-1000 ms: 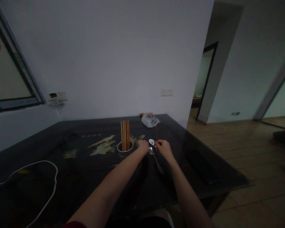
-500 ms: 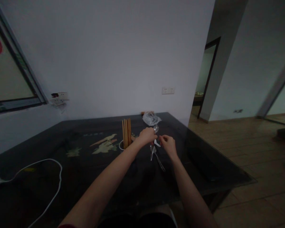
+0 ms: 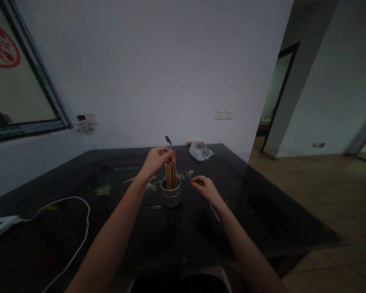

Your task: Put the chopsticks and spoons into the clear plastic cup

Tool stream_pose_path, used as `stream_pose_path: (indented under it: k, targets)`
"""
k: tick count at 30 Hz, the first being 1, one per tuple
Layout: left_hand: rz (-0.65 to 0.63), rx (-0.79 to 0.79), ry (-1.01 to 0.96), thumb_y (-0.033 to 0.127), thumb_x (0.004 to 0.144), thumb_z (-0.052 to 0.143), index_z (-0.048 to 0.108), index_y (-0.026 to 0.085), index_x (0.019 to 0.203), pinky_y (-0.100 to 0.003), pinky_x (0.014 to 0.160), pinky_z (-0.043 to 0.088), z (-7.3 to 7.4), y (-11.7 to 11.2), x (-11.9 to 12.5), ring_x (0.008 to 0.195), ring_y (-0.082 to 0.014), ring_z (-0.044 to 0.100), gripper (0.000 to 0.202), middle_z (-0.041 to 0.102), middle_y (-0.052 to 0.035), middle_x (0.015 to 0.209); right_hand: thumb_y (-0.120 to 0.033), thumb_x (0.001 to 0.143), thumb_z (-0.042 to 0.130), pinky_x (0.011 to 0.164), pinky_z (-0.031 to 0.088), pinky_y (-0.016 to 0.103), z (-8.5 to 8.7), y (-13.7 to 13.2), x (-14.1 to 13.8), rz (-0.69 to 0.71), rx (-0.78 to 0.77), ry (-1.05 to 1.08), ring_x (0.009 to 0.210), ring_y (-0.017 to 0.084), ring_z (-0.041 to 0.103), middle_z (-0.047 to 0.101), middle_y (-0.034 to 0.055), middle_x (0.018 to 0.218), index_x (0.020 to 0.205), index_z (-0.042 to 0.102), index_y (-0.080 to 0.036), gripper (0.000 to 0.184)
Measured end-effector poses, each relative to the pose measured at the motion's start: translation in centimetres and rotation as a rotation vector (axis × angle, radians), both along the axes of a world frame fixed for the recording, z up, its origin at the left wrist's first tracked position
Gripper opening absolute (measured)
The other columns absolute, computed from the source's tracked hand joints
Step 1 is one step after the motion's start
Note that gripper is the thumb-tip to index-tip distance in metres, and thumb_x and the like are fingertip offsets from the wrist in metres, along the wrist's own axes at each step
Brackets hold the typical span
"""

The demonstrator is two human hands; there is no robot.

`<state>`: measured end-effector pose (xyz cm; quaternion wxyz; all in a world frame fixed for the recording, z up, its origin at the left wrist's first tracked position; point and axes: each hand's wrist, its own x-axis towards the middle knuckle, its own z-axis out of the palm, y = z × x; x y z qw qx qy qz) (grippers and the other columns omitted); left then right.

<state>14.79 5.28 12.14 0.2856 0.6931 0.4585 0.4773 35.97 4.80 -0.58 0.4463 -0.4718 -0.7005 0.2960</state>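
Observation:
My left hand pinches a metal spoon, bowl up, with its handle running down beside the chopsticks. Several wooden chopsticks stand upright in a round metal holder, right under that hand. To the right of the holder, my right hand is low over the table with its fingers curled together. Whatever may be between those fingers is hidden. A thin metal utensil handle lies on the table beneath it, its other end covered by the hand.
The dark glossy table has a printed flower pattern. A crumpled clear plastic bag lies at the far edge by the wall. On the left, a white cable curves from a white power strip. A dark flat object rests at the right.
My left hand has moved left and up with the spoon, from the utensils to above the chopstick holder. My right hand has shifted slightly left and down. The view has turned a little left.

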Motion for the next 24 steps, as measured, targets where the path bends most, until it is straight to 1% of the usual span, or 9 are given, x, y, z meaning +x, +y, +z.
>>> stream_pose_path:
  k: [1, 2, 5, 8, 11, 14, 17, 20, 24]
  targets:
    - [0.027, -0.002, -0.039, 0.036, 0.077, 0.057, 0.058, 0.013, 0.075, -0.019, 0.046, 0.038, -0.2, 0.2, -0.7, 0.051, -0.0122, 0.062, 0.023, 0.067, -0.0047, 0.064, -0.025, 0.07, 0.066, 0.061, 0.043, 0.024, 0.0, 0.1, -0.5, 0.025, -0.01, -0.043, 0.067, 0.014, 0.057, 0.065, 0.0037, 0.077, 0.092, 0.067, -0.014, 0.024]
    - [0.042, -0.008, -0.074, 0.038, 0.076, 0.058, 0.058, 0.013, 0.076, -0.019, 0.046, 0.037, -0.5, 0.3, -1.3, 0.051, -0.0122, 0.062, 0.025, 0.068, -0.0052, 0.065, -0.023, 0.064, 0.071, 0.065, 0.044, 0.025, -0.1, 0.2, -0.8, 0.051, -0.026, -0.085, 0.072, 0.015, 0.057, 0.065, 0.0047, 0.085, 0.099, 0.065, -0.014, 0.036]
    - [0.053, -0.04, -0.153, 0.042, 0.072, 0.063, 0.058, 0.013, 0.075, -0.019, 0.046, 0.036, -1.6, 0.4, -2.4, 0.053, -0.0123, 0.061, 0.029, 0.067, -0.0055, 0.066, -0.024, 0.054, 0.08, 0.073, 0.046, 0.029, -0.2, 0.3, -1.8, 0.126, -0.092, -0.19, 0.083, 0.018, 0.057, 0.063, 0.0085, 0.102, 0.117, 0.058, -0.014, 0.067]
    - [0.075, -0.073, -0.19, 0.044, 0.069, 0.066, 0.059, 0.012, 0.073, -0.018, 0.046, 0.037, -2.8, 0.3, -2.9, 0.055, -0.0125, 0.061, 0.033, 0.067, -0.0056, 0.067, -0.029, 0.051, 0.083, 0.082, 0.044, 0.035, -0.5, 0.4, -2.5, 0.128, -0.139, -0.246, 0.094, 0.022, 0.056, 0.059, 0.0104, 0.115, 0.125, 0.053, -0.018, 0.081]
    - [0.124, -0.075, -0.209, 0.047, 0.067, 0.067, 0.062, 0.012, 0.072, -0.019, 0.048, 0.04, -4.1, 0.3, -3.2, 0.061, -0.0139, 0.062, 0.035, 0.067, -0.0058, 0.068, -0.032, 0.051, 0.083, 0.089, 0.042, 0.039, -1.0, 0.4, -3.1, 0.144, -0.186, -0.218, 0.104, 0.025, 0.053, 0.056, 0.0091, 0.121, 0.13, 0.049, -0.022, 0.087]
    - [0.178, -0.041, -0.31, 0.05, 0.064, 0.069, 0.064, 0.013, 0.07, -0.021, 0.05, 0.043, -5.3, 0.5, -3.5, 0.063, -0.0152, 0.061, 0.038, 0.065, -0.0047, 0.066, -0.036, 0.052, 0.082, 0.095, 0.039, 0.042, -1.7, 0.6, -3.5, 0.196, -0.208, -0.181, 0.11, 0.027, 0.051, 0.058, 0.0083, 0.121, 0.131, 0.047, -0.02, 0.088]
    - [0.199, -0.014, -0.437, 0.051, 0.061, 0.071, 0.066, 0.013, 0.069, -0.021, 0.05, 0.043, -6.5, 0.6, -3.8, 0.061, -0.0146, 0.06, 0.039, 0.064, -0.0036, 0.063, -0.036, 0.051, 0.083, 0.098, 0.037, 0.044, -2.3, 0.8, -3.9, 0.235, -0.206, -0.138, 0.112, 0.028, 0.051, 0.059, 0.0077, 0.12, 0.129, 0.049, -0.019, 0.086]
    - [0.234, -0.004, -0.535, 0.052, 0.06, 0.072, 0.066, 0.013, 0.071, -0.022, 0.05, 0.044, -7.4, 0.8, -4.0, 0.058, -0.0134, 0.059, 0.041, 0.063, -0.0033, 0.063, -0.032, 0.052, 0.083, 0.099, 0.037, 0.044, -2.9, 0.9, -4.2, 0.275, -0.188, -0.047, 0.112, 0.027, 0.053, 0.06, 0.0052, 0.119, 0.127, 0.051, -0.024, 0.082]
    - [0.263, 0.011, -0.59, 0.051, 0.06, 0.072, 0.066, 0.013, 0.074, -0.023, 0.052, 0.047, -8.3, 0.8, -3.8, 0.06, -0.0137, 0.06, 0.042, 0.064, -0.0044, 0.066, -0.03, 0.053, 0.083, 0.1, 0.038, 0.043, -3.7, 1.0, -4.7, 0.281, -0.155, 0.038, 0.113, 0.026, 0.053, 0.06, 0.0049, 0.119, 0.126, 0.052, -0.024, 0.08]
